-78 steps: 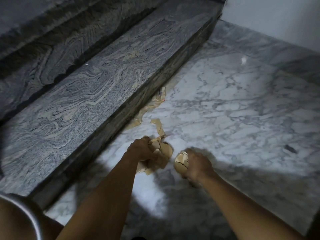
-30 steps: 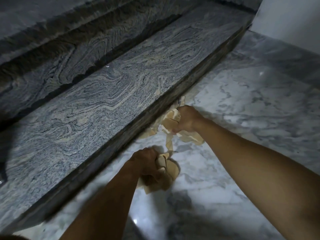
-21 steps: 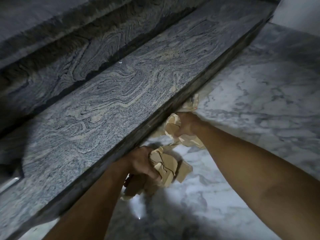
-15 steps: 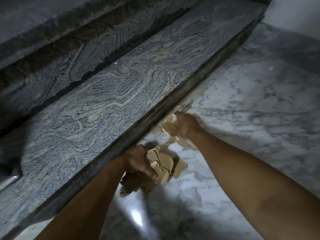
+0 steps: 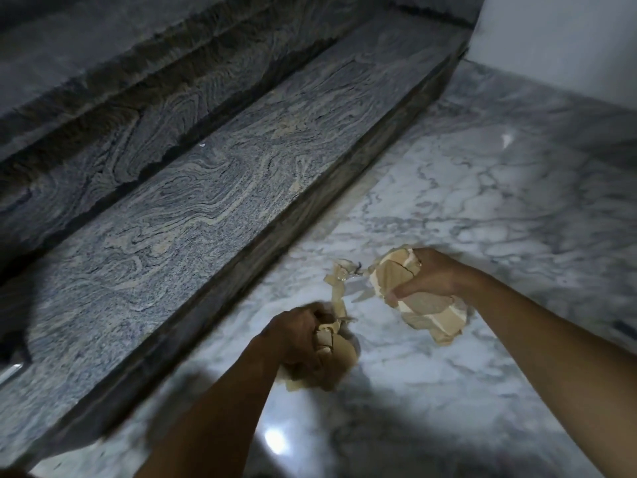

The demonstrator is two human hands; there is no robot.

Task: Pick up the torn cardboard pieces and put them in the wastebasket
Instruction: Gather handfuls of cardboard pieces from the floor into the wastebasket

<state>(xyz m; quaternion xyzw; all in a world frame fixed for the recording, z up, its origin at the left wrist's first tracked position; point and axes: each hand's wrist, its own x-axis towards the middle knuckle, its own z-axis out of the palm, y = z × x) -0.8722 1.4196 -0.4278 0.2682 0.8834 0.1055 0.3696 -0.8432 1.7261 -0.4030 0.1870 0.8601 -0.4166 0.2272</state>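
Left grip (image 5: pixel 297 339) clutches one cardboard wad (image 5: pixel 339 353), right grip (image 5: pixel 431 274) a second wad (image 5: pixel 432 313).

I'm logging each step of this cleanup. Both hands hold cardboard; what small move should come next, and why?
Probably turn away to find the wastebasket. The left hand and right hand each grip a wad of torn cardboard pieces, no loose piece shows on the marble floor, and no wastebasket is in view.
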